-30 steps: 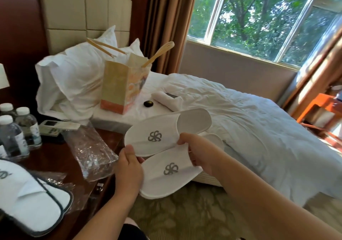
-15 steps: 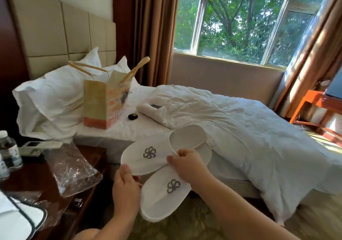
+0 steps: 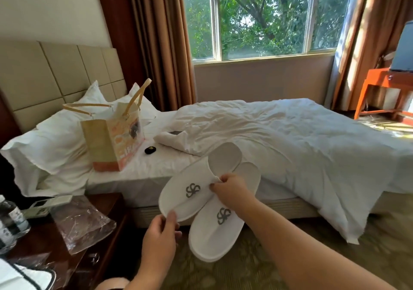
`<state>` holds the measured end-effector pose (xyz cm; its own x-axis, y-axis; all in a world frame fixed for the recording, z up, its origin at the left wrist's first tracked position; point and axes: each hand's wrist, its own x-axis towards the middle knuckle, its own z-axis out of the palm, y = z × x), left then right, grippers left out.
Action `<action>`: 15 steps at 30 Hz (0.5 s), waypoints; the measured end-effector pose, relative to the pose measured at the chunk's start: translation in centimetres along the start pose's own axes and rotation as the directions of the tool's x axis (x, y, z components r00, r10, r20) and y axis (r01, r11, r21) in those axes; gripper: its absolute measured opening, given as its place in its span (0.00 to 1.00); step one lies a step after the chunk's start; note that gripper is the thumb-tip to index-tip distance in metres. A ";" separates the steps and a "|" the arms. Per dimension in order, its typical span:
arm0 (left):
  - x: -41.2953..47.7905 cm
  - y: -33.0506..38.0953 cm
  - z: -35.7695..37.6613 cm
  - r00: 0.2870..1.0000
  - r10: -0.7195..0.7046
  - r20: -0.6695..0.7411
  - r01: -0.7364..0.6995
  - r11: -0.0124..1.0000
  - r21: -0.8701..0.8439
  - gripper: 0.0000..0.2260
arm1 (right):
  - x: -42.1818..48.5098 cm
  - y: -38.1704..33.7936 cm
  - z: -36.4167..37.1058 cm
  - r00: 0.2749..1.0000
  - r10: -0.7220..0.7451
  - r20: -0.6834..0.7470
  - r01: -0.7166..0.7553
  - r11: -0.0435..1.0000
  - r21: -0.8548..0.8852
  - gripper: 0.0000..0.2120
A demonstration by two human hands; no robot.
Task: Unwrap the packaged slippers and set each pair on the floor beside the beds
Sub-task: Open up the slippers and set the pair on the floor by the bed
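I held both slippers in the air above the carpet (image 3: 234,274), in front of the bed (image 3: 290,137) and well off the floor. My left hand (image 3: 159,237) pinched the toe rim of the upper slipper (image 3: 178,197), thumb on top, fingers curled beneath. My right hand (image 3: 230,188) pinched the edge of that slipper's strap where it meets the opening, fingertips pressed together on the cloth. The lower slipper (image 3: 211,233) hung under the upper one, toe pointing down toward me; the two overlapped and crossed, heels toward the bed. I could not tell whether my right hand also gripped the lower slipper. Each bore a grey swirl logo on its strap.

On the nightstand (image 3: 73,265) at left lay an empty clear wrapper (image 3: 82,220), crumpled, beside a white remote (image 3: 48,205) and a water bottle (image 3: 11,220). At the lower left edge another white slipper with dark trim (image 3: 24,277) showed in part.

On the bed stood a paper bag (image 3: 114,139) with tan handles, upright against the pillows (image 3: 51,142). Near it lay a small black object (image 3: 149,150) and a rolled towel (image 3: 172,141). The duvet was rumpled. An orange table (image 3: 384,84) stood by the window (image 3: 261,16).
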<state>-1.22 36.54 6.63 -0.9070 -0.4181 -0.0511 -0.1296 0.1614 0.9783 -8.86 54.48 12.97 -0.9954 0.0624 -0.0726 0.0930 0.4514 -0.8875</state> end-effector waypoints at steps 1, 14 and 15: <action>0.1 0.2 0.2 1.000 -0.010 0.022 0.009 1.000 0.029 0.12 | -0.1 0.3 -0.5 1.000 0.001 0.011 -0.001 1.000 -0.023 0.10; 3.5 6.7 6.4 0.563 0.314 0.765 -0.825 0.152 0.545 0.38 | 1.1 5.1 -4.6 0.990 -0.063 0.126 0.119 0.853 -0.508 0.08; 4.1 6.9 7.6 0.515 0.238 0.824 -0.852 0.040 0.521 0.39 | 1.5 5.4 -4.5 0.987 -0.061 0.146 0.131 0.833 -0.538 0.09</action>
<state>-8.91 42.69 11.66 -0.8279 0.5594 0.0411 0.5590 0.8289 -0.0218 -9.79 61.03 10.14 -0.9918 -0.0961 -0.0845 -0.0406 0.8627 -0.5041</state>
